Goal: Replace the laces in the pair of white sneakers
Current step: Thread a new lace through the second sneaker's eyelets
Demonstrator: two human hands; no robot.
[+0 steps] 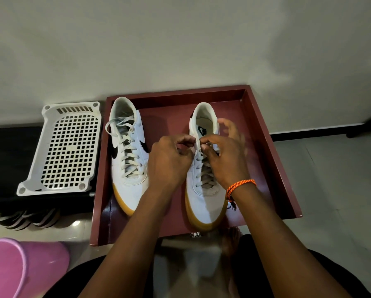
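Two white sneakers with black swooshes and tan soles lie toes toward me in a dark red tray (264, 134). The left sneaker (127, 155) is fully laced, with a tied bow near its collar. Over the right sneaker (203, 190) both hands meet at the upper eyelets. My left hand (169, 162) pinches the pale lace (198, 147) from the left. My right hand (225, 155), with an orange thread band on the wrist, pinches the same lace from the right. The lace crosses the lower eyelets below my fingers.
A white perforated plastic rack (69, 147) lies left of the tray on a black surface. A pink plastic tub (19, 267) sits at the bottom left. Dark sandals (27, 218) rest on the tiled floor below the rack. A pale wall rises behind the tray.
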